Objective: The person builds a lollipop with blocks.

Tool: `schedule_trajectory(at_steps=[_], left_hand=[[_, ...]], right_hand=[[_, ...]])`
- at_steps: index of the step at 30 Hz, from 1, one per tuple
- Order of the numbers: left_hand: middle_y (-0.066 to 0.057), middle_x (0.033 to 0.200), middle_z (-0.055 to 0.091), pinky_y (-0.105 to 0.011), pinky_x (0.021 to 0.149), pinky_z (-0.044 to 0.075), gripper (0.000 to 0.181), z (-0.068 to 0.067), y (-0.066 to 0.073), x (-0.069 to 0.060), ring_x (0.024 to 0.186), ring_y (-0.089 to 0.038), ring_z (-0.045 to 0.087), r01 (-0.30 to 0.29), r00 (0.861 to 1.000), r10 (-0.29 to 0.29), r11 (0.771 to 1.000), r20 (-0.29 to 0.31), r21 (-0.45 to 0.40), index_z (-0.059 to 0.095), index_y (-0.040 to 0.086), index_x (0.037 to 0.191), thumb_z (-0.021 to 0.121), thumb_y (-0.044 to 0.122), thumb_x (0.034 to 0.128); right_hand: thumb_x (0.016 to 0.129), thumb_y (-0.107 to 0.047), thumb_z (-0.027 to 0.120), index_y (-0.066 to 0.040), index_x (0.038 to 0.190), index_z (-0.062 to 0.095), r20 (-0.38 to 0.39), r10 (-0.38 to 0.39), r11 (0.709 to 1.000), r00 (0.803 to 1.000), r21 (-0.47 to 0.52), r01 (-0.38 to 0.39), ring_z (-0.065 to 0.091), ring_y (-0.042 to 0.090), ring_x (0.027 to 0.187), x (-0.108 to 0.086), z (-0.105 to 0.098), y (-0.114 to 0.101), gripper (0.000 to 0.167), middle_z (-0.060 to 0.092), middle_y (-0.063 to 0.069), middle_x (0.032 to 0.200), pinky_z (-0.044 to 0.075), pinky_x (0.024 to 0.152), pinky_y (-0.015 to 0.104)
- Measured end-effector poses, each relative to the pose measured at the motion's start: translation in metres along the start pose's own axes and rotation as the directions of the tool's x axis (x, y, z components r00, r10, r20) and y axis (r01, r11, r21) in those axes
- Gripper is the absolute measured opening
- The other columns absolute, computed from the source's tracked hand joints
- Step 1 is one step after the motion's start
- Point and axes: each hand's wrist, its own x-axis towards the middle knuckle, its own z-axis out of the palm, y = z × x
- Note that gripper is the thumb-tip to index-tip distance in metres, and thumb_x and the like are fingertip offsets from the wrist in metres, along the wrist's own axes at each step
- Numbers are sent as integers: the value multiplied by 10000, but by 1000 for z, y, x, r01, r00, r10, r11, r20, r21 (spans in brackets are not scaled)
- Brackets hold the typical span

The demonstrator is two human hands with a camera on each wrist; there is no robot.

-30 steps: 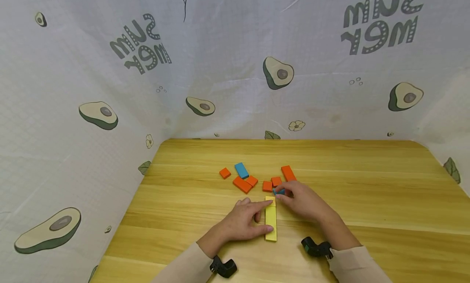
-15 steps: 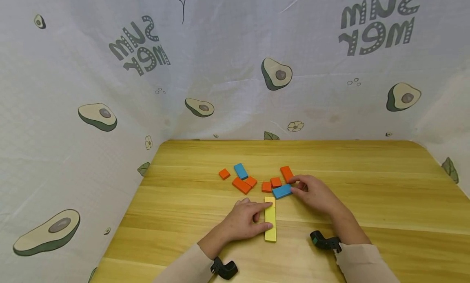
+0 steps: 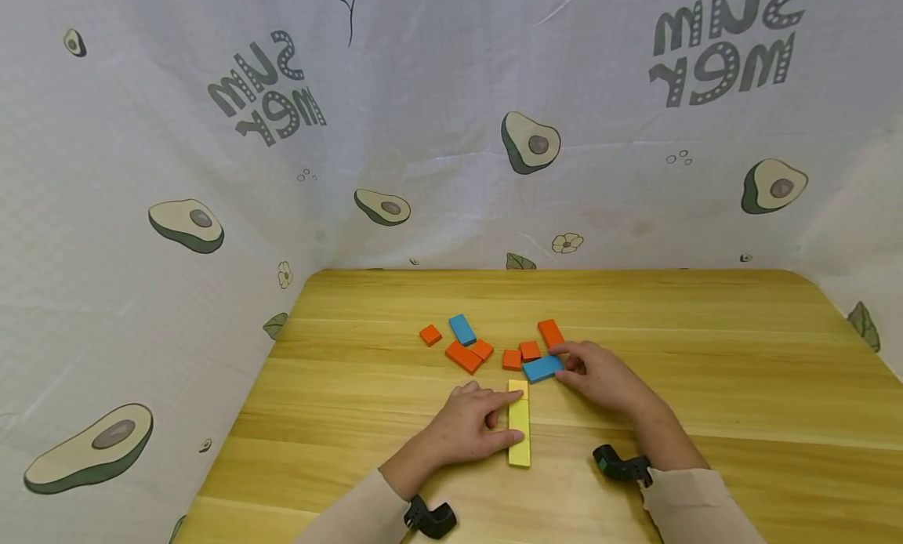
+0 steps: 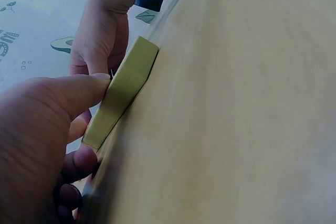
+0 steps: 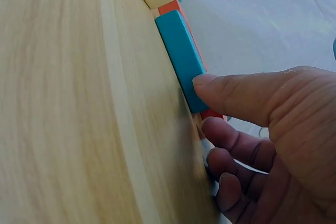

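A hard push could spoil the yellow line.
The left hand grips nothing; its pointing finger and thumb stick out and rest on the small yellow block and the long yellow block, which sit end to end. If that hand slips, they could come apart. The right hand is nearly closed, with one end of the blue block between thumb and pointing finger, past the long yellow block's far end and to its right. A wide swing could make it bump the small yellow block, or shove the orange squares, also past the long yellow block, across the table.
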Motion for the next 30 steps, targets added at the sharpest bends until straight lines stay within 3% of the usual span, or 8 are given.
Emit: schedule_trajectory(at_steps=[13, 30], left_hand=[[184, 729, 500, -213, 750, 277, 583, 1, 3, -4, 750, -14, 374, -6, 1000, 6, 1000, -1, -7, 595, 292, 1450, 676, 552, 935], [187, 709, 495, -209, 746, 270, 587, 2, 7, -11, 748, -2, 372, -46, 999, 46, 999, -20, -1, 631, 262, 1417, 710, 549, 912]], right_hand=[[952, -204, 729, -63, 1228, 645, 24, 64, 997, 998, 50, -65, 503, 199, 848, -1, -1, -1, 321, 578, 55, 966, 437, 748, 345], [946, -206, 741, -42, 1202, 644, 37, 68, 995, 997, 66, -70, 518, 192, 859, -2, -3, -1, 320, 595, 51, 979, 464, 761, 351]])
